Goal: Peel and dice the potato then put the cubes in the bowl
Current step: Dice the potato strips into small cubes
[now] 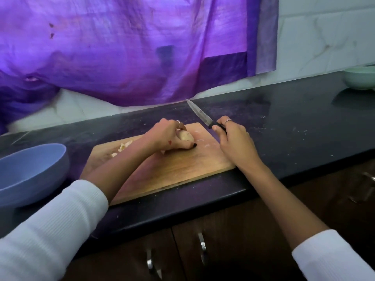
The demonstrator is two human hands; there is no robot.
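A pale potato piece (185, 136) lies on the wooden cutting board (182, 167), and my left hand (168, 136) curls over it and holds it down. My right hand (233, 138) grips the black handle of a small knife (199, 114), whose blade points up and away to the left, clear of the board. Several diced potato cubes (123, 148) sit at the board's far left, partly hidden by my left forearm. A blue bowl (30, 173) stands on the counter to the left of the board.
The board lies on a dark counter (294, 128) with scattered crumbs. A pale green bowl (359, 80) sits at the far right by the wall. A purple sheet (121, 47) hangs behind. Cabinet doors with handles (202, 246) are below the counter edge.
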